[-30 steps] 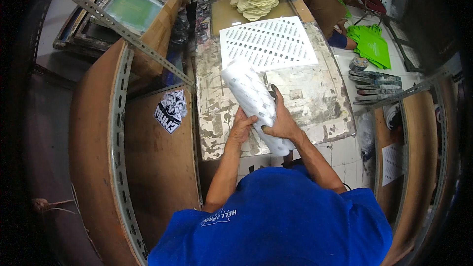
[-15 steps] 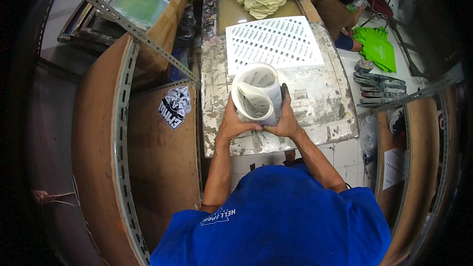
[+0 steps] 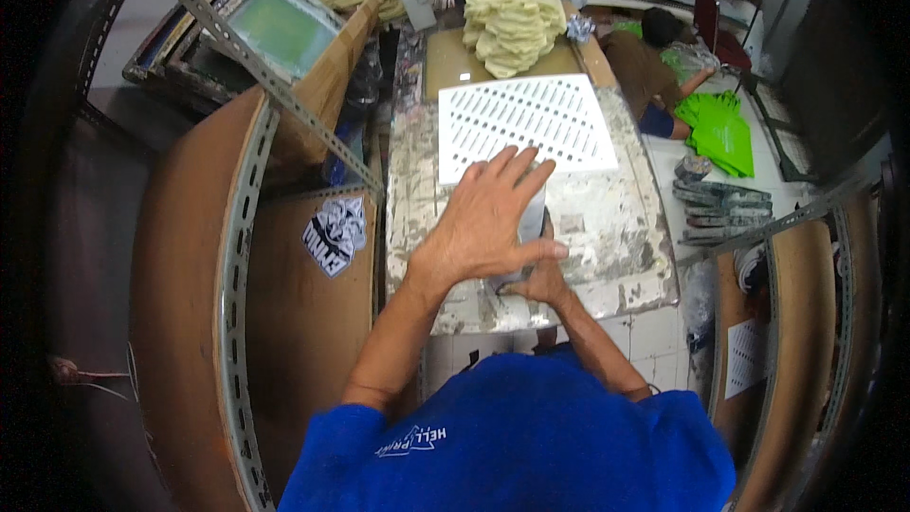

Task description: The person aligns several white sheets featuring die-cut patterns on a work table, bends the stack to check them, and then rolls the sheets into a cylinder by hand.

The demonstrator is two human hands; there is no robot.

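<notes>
A roll of printed white paper sheets stands between my hands over the worn table; most of it is hidden. My left hand lies across the roll's top end, fingers stretched out and apart. Lower down, my right hand wraps the roll's near right side, its fingers partly covered. Just beyond the roll, a flat white sheet with rows of small dark printed marks rests on the table.
The paint-stained table bears a pile of pale yellow fabric at its far end. Slotted metal shelving flanks me on the left. Right of the table, a person sits low near bright green bags.
My left hand has left the roll's side and come over its top, fingers spread. The right hand stays on the roll. The view has shifted slightly, so the table appears lower.
</notes>
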